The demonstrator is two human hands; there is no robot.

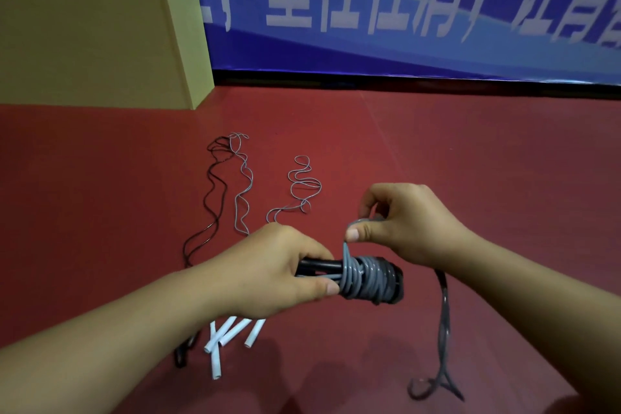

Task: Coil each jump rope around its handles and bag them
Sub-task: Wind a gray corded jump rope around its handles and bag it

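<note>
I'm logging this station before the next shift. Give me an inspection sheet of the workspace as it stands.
Surface: red floor.
Job's things: black handles wound with grey rope; its loose tail hangs right.
Clutter: white handles, black rope and grey ropes lying uncoiled.
Hands: left hand grips the handles; right hand pinches a rope loop.
Cables: nothing seen.
Surroundings: cardboard box, blue banner. No bag seen.

red floor bears loose ropes, white handles, cardboard box.

Left hand gripping; right hand fingers pinching.
</note>
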